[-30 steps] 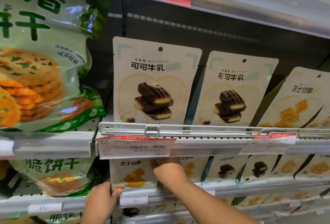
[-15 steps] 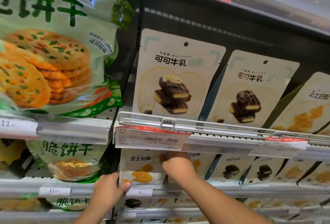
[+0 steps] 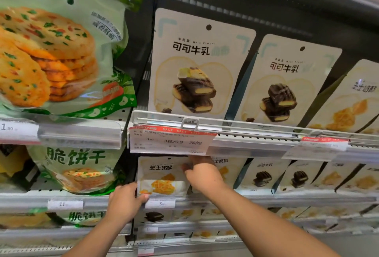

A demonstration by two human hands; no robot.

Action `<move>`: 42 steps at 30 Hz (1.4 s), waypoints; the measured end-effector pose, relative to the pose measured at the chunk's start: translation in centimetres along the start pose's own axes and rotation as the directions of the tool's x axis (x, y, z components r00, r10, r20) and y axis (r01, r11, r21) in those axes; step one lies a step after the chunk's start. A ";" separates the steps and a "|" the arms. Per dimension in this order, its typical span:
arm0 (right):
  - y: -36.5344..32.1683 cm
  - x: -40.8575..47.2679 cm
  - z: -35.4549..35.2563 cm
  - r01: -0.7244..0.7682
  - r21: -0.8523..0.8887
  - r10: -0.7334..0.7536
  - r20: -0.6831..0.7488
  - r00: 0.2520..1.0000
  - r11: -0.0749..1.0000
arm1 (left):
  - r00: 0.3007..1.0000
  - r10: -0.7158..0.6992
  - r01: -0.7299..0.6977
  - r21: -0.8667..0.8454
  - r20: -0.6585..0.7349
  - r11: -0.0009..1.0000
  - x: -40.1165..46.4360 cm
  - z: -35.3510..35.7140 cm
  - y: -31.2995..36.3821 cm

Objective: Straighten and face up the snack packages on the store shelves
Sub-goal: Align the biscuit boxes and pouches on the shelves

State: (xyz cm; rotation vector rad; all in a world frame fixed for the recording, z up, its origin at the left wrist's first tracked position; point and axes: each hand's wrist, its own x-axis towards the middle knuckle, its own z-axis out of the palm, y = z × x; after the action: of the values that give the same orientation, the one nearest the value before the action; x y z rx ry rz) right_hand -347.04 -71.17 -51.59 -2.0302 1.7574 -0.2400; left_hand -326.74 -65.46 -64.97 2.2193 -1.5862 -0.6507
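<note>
One head-worn camera looks forward and slightly upward, close to the shelves (image 3: 225, 139), with both forearms reaching in from the bottom edge of the view.

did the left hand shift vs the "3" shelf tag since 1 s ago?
No. The left hand still grips the cheese pack's lower-left corner, just left of the tag.

The big cracker bag (image 3: 61, 47) at upper left is pale green, printed with orange biscuits flecked green and dark green lettering. The two cocoa pouches (image 3: 196, 66) beside it are off-white with black characters, dark brown filled biscuits and pale teal corner marks. The cheese pouch (image 3: 162, 176) below is white with yellow-orange pieces. The sale tag (image 3: 170, 140) is white under a red band; its small print seems grey.
</note>
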 end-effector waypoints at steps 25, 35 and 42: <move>1.1 0.0 0.0 -0.020 -0.160 0.036 0.097 0.995 0.987 | 0.999 -0.045 0.044 -0.054 -0.003 0.998 -1.0 -0.7 1.1; 2.7 -1.9 -0.4 0.088 0.174 -0.065 -0.134 0.989 0.981 | 0.903 0.098 -0.225 -0.268 -0.418 0.937 -3.6 -2.0 2.3; 9.1 -8.0 -3.2 0.123 0.464 -0.022 -0.217 0.976 0.878 | 0.930 0.245 -0.324 -0.299 -0.275 0.897 -7.4 -1.3 7.1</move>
State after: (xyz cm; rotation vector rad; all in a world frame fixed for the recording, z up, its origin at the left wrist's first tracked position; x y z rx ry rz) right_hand -357.91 -64.90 -51.50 -1.7538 1.5384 -0.8479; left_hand -333.71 -60.71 -58.92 1.6993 -1.5092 -0.5128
